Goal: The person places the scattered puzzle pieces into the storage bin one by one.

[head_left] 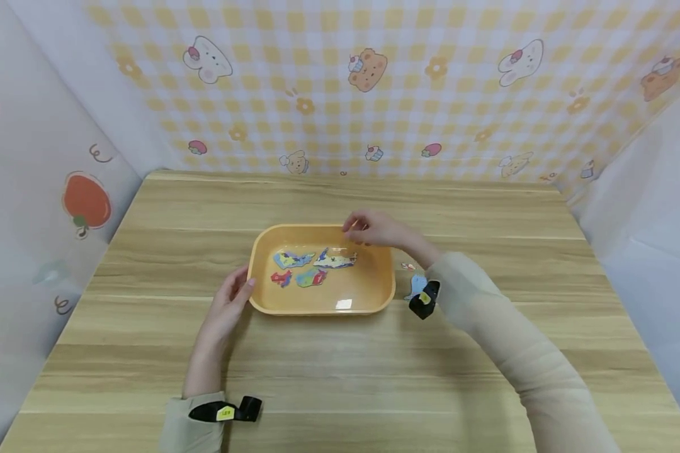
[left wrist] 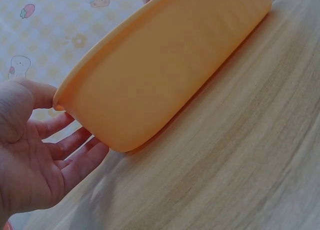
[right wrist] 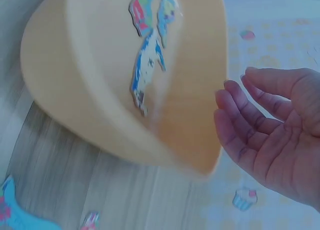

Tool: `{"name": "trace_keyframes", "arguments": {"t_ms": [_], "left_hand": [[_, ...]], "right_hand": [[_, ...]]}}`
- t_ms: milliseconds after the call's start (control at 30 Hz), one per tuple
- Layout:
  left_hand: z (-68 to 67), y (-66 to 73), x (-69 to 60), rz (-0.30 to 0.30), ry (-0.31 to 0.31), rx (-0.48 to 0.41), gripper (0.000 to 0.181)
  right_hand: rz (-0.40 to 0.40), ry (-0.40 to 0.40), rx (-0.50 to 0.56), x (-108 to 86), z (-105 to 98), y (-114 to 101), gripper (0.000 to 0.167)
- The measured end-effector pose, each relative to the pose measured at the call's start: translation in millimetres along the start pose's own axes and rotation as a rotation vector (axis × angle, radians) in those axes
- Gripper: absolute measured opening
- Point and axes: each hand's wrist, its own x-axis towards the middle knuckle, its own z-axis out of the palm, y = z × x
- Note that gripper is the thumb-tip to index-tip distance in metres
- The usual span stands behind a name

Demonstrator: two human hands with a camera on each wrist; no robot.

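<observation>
A yellow-orange plastic tray lies on the table with several flat, irregular puzzle-like pieces inside. These include a white-and-blue piece, a blue-and-yellow piece, a small red piece and a green-and-red piece. My left hand holds the tray's left end, thumb at the rim and fingers against the outer wall in the left wrist view. My right hand is beside the tray's back rim toward the right, fingers loosely bent, with nothing in them.
On the table right of the tray lie a light-blue piece, partly behind the right wrist's black camera, and a small reddish-white piece. A checked cloth with cartoon prints hangs behind the wooden table.
</observation>
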Motion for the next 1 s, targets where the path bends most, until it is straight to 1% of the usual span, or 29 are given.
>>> {"name": "trace_keyframes", "arguments": {"t_ms": [267, 333, 500, 633, 767, 867, 933, 1000], "left_hand": [[-0.5, -0.5, -0.1, 0.002, 0.001, 0.010, 0.053], [-0.1, -0.9, 0.2, 0.003, 0.000, 0.007, 0.053], [0.5, -1.3, 0.6, 0.005, -0.003, 0.005, 0.054], [0.6, -0.8, -0.3, 0.006, -0.001, 0.009, 0.054], [0.8, -1.1, -0.1, 0.001, 0.000, 0.014, 0.054], [1.1, -0.6, -0.3, 0.002, -0.001, 0.011, 0.054], [1.1, -0.3, -0.3, 0.000, -0.001, 0.009, 0.053], [1.0, 0.0, -0.4, -0.005, 0.000, 0.007, 0.053]], "right_hand": [[0.075, 0.087, 0.077, -17.1, -18, 26, 0.027], [0.094, 0.108, 0.075, -21.4, -21, 35, 0.027], [0.111, 0.131, 0.072, -32.3, -24, 59, 0.026], [0.137, 0.119, 0.039, -38.8, -21, 75, 0.025], [0.182, 0.074, -0.022, -44.2, -17, 88, 0.026], [0.205, 0.039, -0.054, -47.7, -14, 94, 0.027], [0.223, 0.026, -0.070, -49.6, -13, 96, 0.027], [0.223, 0.025, -0.095, -50.6, -10, 97, 0.024]]}}
